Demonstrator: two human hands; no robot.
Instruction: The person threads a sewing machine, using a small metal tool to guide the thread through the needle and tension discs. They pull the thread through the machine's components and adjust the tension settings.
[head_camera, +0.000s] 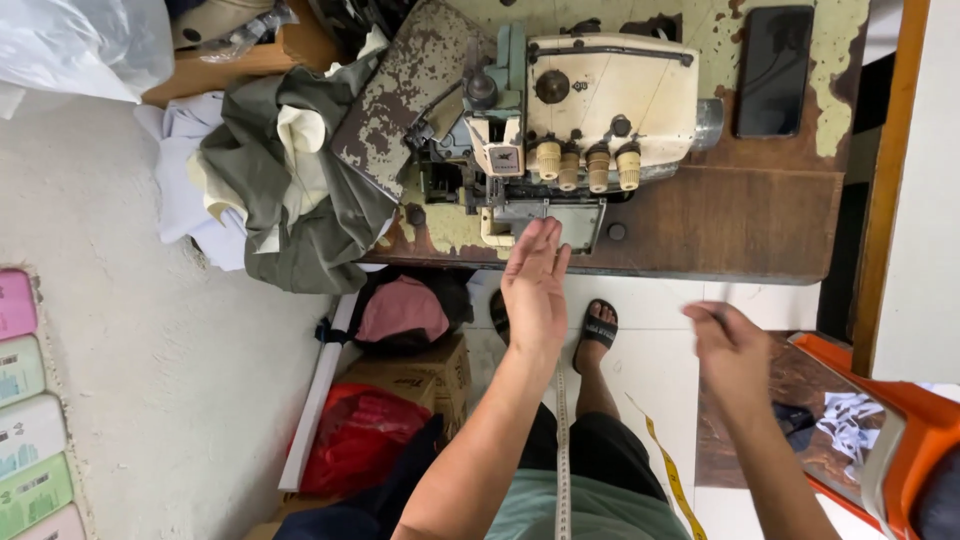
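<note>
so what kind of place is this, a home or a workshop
Most likely a small tailoring or sewing workshop. A cream overlock sewing machine sits on a worn wooden table, a pile of olive and cream fabric lies beside it, and a measuring tape hangs down the person's front.

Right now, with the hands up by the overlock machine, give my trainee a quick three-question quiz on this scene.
1. True or false: the left hand lies flat and closed on the fabric pile.
2. Which lies right of the overlock sewing machine on the wooden table? A) scissors B) a dark phone C) a cup
3. What hangs down the person's front between the arms?

Key:
1. False: it is open, fingers extended toward the machine's front.
2. B.
3. A measuring tape. The right hand looks loosely curled; whether it holds anything is unclear.
</note>
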